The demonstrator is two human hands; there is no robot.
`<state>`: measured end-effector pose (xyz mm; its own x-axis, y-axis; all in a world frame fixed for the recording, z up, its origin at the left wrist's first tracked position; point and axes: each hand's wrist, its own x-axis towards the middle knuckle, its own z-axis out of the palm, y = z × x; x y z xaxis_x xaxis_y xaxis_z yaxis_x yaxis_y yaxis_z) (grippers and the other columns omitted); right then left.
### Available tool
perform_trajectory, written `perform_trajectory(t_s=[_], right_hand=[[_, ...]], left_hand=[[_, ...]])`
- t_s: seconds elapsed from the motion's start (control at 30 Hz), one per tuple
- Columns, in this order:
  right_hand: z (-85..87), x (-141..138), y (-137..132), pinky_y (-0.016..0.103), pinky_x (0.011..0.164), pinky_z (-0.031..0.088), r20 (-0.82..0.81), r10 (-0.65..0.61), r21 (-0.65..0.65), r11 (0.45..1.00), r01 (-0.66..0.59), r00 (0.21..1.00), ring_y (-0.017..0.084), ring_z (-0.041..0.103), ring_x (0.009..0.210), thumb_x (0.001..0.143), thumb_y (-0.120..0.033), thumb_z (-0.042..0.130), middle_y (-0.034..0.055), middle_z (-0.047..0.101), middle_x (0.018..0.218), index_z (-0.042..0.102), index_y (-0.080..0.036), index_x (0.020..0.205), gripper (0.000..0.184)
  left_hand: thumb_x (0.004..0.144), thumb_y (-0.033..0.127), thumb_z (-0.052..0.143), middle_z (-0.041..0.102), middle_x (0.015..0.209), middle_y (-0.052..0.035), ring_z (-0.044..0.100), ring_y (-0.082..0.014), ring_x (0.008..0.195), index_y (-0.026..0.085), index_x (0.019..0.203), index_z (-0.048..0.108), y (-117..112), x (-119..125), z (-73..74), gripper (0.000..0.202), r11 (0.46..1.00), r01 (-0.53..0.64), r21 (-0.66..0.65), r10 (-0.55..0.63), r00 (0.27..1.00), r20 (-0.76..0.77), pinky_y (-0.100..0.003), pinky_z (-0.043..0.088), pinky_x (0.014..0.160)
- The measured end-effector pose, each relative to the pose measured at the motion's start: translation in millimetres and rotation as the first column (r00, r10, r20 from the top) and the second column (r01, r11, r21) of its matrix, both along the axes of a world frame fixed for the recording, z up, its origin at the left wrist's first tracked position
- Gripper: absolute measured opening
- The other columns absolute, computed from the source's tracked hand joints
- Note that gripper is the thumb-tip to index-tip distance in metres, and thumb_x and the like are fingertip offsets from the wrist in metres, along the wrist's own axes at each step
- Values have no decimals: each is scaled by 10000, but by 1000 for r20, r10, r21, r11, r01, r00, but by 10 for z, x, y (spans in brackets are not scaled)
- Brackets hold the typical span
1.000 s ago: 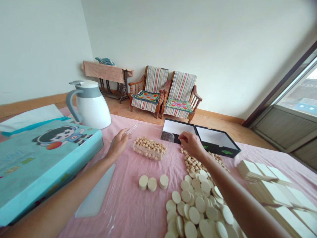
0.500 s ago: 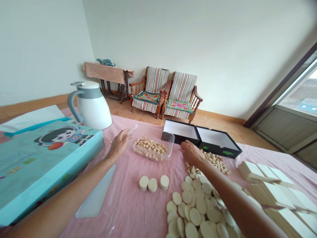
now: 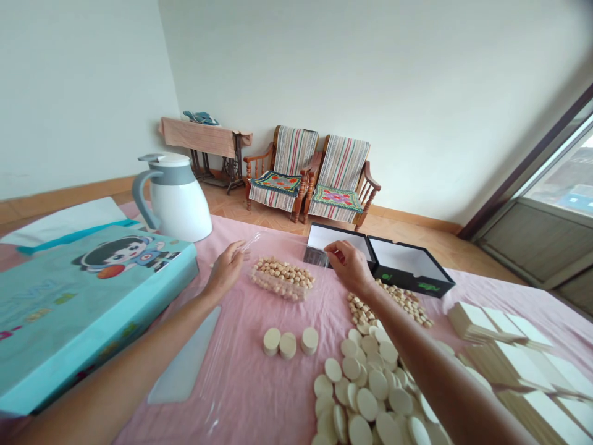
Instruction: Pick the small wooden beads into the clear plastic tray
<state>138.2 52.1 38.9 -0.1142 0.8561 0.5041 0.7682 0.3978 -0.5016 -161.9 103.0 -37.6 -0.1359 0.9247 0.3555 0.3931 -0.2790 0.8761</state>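
Note:
A clear plastic container (image 3: 319, 272) holding many small wooden beads (image 3: 282, 276) stands in the middle of the pink cloth. My left hand (image 3: 227, 267) is closed on its left rim. At the opposite rim, the fingertips of my right hand (image 3: 347, 262) pinch the container's right corner. Right of it lies a loose heap of similar beads (image 3: 407, 306), partly behind my right forearm. Three short stacks of round wooden discs (image 3: 288, 345) stand in front of the container. A large pile of loose discs (image 3: 365, 395) spreads beneath my right arm.
Two open black boxes (image 3: 414, 281) sit beyond the beads. Stacks of square wooden pieces (image 3: 500, 346) stand at the right. On the left are a turquoise box (image 3: 106, 303), a white jug (image 3: 180, 204) and a flat translucent sheet (image 3: 185, 364). Two chairs (image 3: 336, 179) stand behind.
My right hand has moved slightly left and up, from beside the loose beads to the container's right rim. My left hand keeps its hold on the left rim.

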Motion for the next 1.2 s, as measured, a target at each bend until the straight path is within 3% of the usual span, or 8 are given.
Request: perform_trajectory(t_s=[0.13,0.3,0.53,0.73,0.83,1.0,1.1,1.2], right_hand=[[-160,293,71,224,684,400,174,-91,-47,994,101,980,124,549,686,804,-161,463,31,606,775,629,-171,816,167],[-415,512,117,241,708,363,547,-11,-269,945,188,837,162,570,799,761,-80,484,64,630,816,642,-161,803,182],[-528,434,65,271,742,357,647,34,-273,943,189,762,197,543,872,785,-77,470,104,633,900,634,-150,859,195],[-351,402,61,241,695,390,357,-151,-84,978,193,922,146,538,723,781,-112,465,54,584,787,596,-155,840,150],[-176,235,49,214,650,410,138,-61,19,998,59,989,114,529,649,774,-125,483,28,564,757,582,-161,813,112],[-15,-171,-28,200,645,421,60,178,33,983,-180,982,99,550,655,767,-126,519,11,574,752,606,-166,827,113],[-22,-245,-50,209,672,432,33,209,27,977,-210,977,106,566,692,779,-149,533,20,594,789,622,-167,871,129],[-54,-105,-10,215,664,429,12,124,54,991,-125,992,109,558,675,799,-154,505,22,600,785,631,-168,871,146]], left_hand=[[830,379,415,701,1044,-97,674,-229,927,162,1191,548,-3,5,1,442,1000,-6,0,6,1000,9,-364,516,846],[826,375,437,697,1064,-82,652,-235,991,179,1179,563,-14,5,2,423,1000,-25,-4,25,1000,5,-347,512,853],[821,374,446,700,1060,-77,649,-235,995,181,1166,568,-35,8,28,413,999,-35,-1,35,999,4,-347,507,862],[830,342,404,672,1127,-97,652,-224,998,166,1203,537,-26,4,10,434,1000,-15,-9,15,1000,-11,-346,508,861],[834,352,392,682,1096,-102,666,-221,961,156,1213,528,-22,7,7,447,1000,-1,-11,1,1000,3,-356,510,857],[826,354,386,680,1093,-114,670,-228,954,147,1224,517,-35,16,37,467,1000,15,-19,-14,1000,13,-372,511,855],[822,364,388,685,1072,-127,674,-234,942,128,1224,513,-47,25,57,482,999,14,-32,-14,1000,22,-380,508,861],[826,363,387,688,1061,-128,676,-234,934,124,1220,512,-48,29,58,477,999,15,-29,-14,1000,24,-386,507,865]])
